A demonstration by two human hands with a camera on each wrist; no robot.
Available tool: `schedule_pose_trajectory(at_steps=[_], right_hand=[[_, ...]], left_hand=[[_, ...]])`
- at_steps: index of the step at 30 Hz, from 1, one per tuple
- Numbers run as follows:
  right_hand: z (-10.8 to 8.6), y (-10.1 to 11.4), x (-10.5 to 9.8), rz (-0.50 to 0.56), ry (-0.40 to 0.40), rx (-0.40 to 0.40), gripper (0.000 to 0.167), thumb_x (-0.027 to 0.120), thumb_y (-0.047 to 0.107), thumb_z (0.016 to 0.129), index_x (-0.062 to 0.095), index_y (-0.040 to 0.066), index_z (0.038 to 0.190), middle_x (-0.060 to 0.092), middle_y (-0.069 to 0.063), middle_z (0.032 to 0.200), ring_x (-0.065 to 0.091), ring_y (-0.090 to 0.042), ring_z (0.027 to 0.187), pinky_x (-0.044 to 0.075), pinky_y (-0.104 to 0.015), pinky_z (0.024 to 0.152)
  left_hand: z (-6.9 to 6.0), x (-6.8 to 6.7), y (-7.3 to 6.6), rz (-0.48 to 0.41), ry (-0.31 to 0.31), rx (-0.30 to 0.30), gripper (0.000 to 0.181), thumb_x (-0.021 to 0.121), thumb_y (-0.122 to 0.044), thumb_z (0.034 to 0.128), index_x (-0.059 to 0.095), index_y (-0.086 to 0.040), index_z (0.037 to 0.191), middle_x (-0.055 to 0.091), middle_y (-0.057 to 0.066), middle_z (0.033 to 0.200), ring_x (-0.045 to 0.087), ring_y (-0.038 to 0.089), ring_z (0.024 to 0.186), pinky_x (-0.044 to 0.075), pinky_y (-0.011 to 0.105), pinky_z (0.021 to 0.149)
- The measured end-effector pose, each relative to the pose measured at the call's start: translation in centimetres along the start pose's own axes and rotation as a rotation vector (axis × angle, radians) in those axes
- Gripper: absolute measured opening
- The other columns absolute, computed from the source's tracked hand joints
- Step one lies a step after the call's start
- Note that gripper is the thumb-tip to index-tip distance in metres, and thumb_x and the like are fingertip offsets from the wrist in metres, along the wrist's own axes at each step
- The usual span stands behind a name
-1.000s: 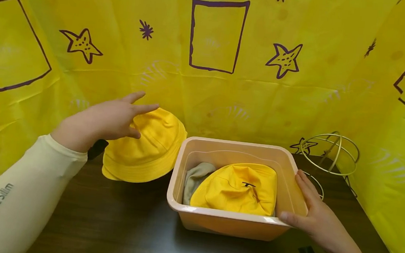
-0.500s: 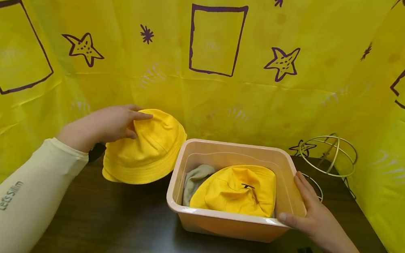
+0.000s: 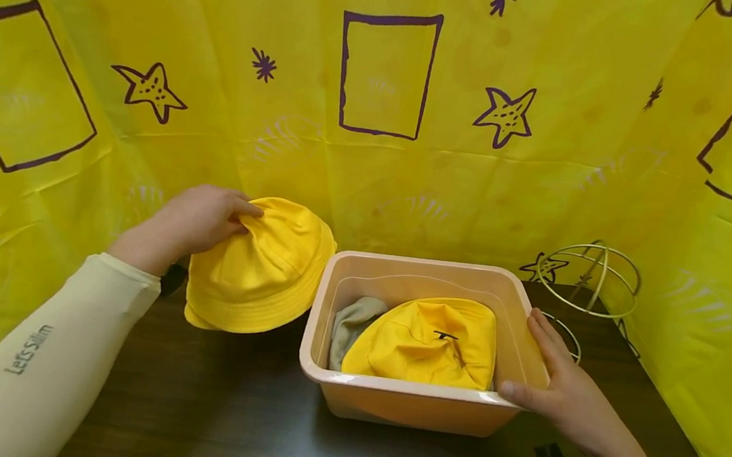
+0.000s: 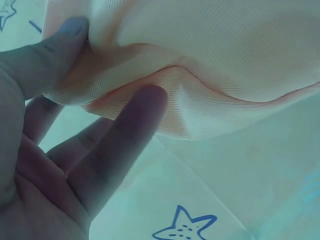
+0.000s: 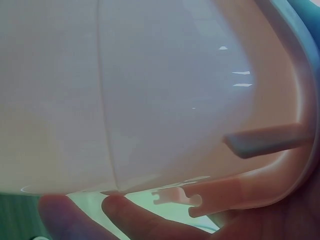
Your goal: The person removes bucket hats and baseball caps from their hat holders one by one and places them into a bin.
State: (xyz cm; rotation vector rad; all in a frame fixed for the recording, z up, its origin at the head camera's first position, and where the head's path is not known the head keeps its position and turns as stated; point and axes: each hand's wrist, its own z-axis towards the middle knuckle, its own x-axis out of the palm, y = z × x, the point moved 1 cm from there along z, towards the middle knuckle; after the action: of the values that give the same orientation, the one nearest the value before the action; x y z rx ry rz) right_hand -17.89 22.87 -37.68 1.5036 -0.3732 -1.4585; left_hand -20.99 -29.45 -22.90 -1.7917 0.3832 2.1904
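Note:
My left hand [image 3: 198, 220] pinches the upper left of a yellow brimmed hat [image 3: 259, 270], which sits left of the bin; whatever is under the hat is hidden. In the left wrist view, the thumb and a finger of the hand [image 4: 60, 145] touch the hat's folded fabric [image 4: 210, 55]. With thumb on the front rim and fingers along the outer right side, my right hand [image 3: 581, 396] holds a pale pink bin [image 3: 417, 389]. Inside lie another yellow hat [image 3: 424, 344] with a small dark mark and a grey cloth [image 3: 353, 323].
A gold wire frame [image 3: 589, 276] stands behind and right of the bin, near the back corner. Dark wood tabletop [image 3: 210, 405] lies in front. A yellow curtain [image 3: 377, 185] with purple drawings hangs close behind and along both sides.
My left hand has come down from above the left hat and now grips its crown, which shows new creases. The right hand remains on the bin. The head view has shifted slightly.

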Motion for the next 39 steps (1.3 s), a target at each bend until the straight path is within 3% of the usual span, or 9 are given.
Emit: schedule_pose_trajectory(at_steps=[5, 10, 15, 17, 23, 28, 31, 36, 39], right_hand=[[0.0, 0.0, 0.0, 0.003, 0.0, 0.004, 0.103, 0.079, 0.024, 0.084, 0.011, 0.013, 0.161, -0.001, -0.005, 0.166, 0.006, -0.049, 0.143, 0.014, -0.075, 0.1], [-0.1, 0.0, 0.0, 0.003, -0.002, 0.005, 0.103, 0.079, 0.023, 0.084, 0.011, 0.013, 0.161, -0.001, -0.005, 0.166, 0.007, -0.049, 0.142, 0.015, -0.075, 0.099], [0.0, 0.1, 0.0, -0.012, -0.003, 0.008, 0.104, 0.078, 0.025, 0.084, 0.011, 0.012, 0.161, -0.001, -0.006, 0.166, 0.008, -0.049, 0.142, 0.016, -0.076, 0.099], [0.0, 0.1, 0.0, -0.014, -0.001, 0.011, 0.104, 0.078, 0.025, 0.084, 0.011, 0.012, 0.161, -0.001, -0.006, 0.166, 0.008, -0.05, 0.142, 0.016, -0.077, 0.098], [0.0, 0.2, 0.0, -0.019, -0.002, 0.018, 0.104, 0.078, 0.025, 0.084, 0.01, 0.012, 0.161, -0.001, -0.006, 0.166, 0.009, -0.052, 0.142, 0.017, -0.078, 0.097], [0.0, 0.1, 0.0, -0.027, -0.004, 0.015, 0.104, 0.078, 0.026, 0.084, 0.011, 0.012, 0.161, -0.001, -0.006, 0.166, 0.009, -0.052, 0.142, 0.017, -0.079, 0.096], [0.1, 0.1, 0.0, -0.024, -0.006, 0.017, 0.104, 0.078, 0.026, 0.084, 0.011, 0.012, 0.161, -0.001, -0.006, 0.166, 0.008, -0.052, 0.142, 0.017, -0.078, 0.097], [0.0, 0.2, 0.0, -0.025, -0.006, 0.021, 0.103, 0.078, 0.027, 0.084, 0.011, 0.012, 0.161, -0.001, -0.006, 0.166, 0.009, -0.052, 0.142, 0.017, -0.078, 0.096], [-0.1, 0.3, 0.0, -0.027, -0.005, 0.021, 0.103, 0.078, 0.027, 0.084, 0.011, 0.012, 0.161, -0.001, -0.006, 0.166, 0.01, -0.052, 0.142, 0.018, -0.078, 0.096]], left_hand=[[-0.2, -0.2, 0.6, -0.055, -0.081, -0.029, 0.025, 0.068, -0.002, 0.0919, 0.076, -0.006, 0.115, 0.071, 0.016, 0.112, 0.064, 0.042, 0.104, 0.046, 0.056, 0.091], [-0.3, -0.8, 1.1, -0.13, -0.111, -0.091, 0.023, 0.066, -0.002, 0.0933, 0.076, -0.005, 0.114, 0.071, 0.018, 0.109, 0.064, 0.042, 0.104, 0.047, 0.055, 0.089], [-0.8, -1.6, 2.5, -0.261, -0.101, -0.247, 0.025, 0.064, -0.006, 0.0957, 0.074, -0.005, 0.118, 0.073, 0.019, 0.093, 0.065, 0.03, 0.071, 0.051, 0.04, 0.06], [-1.2, -2.1, 3.2, -0.346, -0.094, -0.318, 0.027, 0.062, -0.008, 0.0977, 0.071, -0.003, 0.123, 0.071, 0.022, 0.096, 0.064, 0.024, 0.064, 0.048, 0.033, 0.053], [-2.3, -3.4, 4.7, -0.542, -0.136, -0.485, 0.035, 0.056, -0.012, 0.1026, 0.061, 0.0, 0.135, 0.059, 0.03, 0.124, 0.069, 0.022, 0.076, 0.057, 0.033, 0.065], [-2.9, -5.0, 5.0, -0.616, -0.259, -0.661, 0.04, 0.055, -0.016, 0.1032, 0.056, -0.003, 0.142, 0.052, 0.031, 0.128, 0.068, 0.013, 0.067, 0.056, 0.029, 0.06], [-3.0, -6.1, 4.9, -0.656, -0.355, -0.748, 0.043, 0.057, -0.019, 0.1021, 0.055, -0.006, 0.143, 0.046, 0.029, 0.14, 0.067, 0.006, 0.064, 0.055, 0.027, 0.057], [-2.7, -7.2, 4.2, -0.744, -0.504, -0.794, 0.044, 0.061, -0.017, 0.099, 0.057, -0.013, 0.143, 0.041, 0.019, 0.151, 0.064, -0.002, 0.067, 0.055, 0.025, 0.06], [-2.2, -7.7, 3.3, -0.78, -0.569, -0.775, 0.042, 0.063, -0.015, 0.0978, 0.06, -0.016, 0.14, 0.04, 0.017, 0.151, 0.063, -0.004, 0.068, 0.055, 0.023, 0.06]])
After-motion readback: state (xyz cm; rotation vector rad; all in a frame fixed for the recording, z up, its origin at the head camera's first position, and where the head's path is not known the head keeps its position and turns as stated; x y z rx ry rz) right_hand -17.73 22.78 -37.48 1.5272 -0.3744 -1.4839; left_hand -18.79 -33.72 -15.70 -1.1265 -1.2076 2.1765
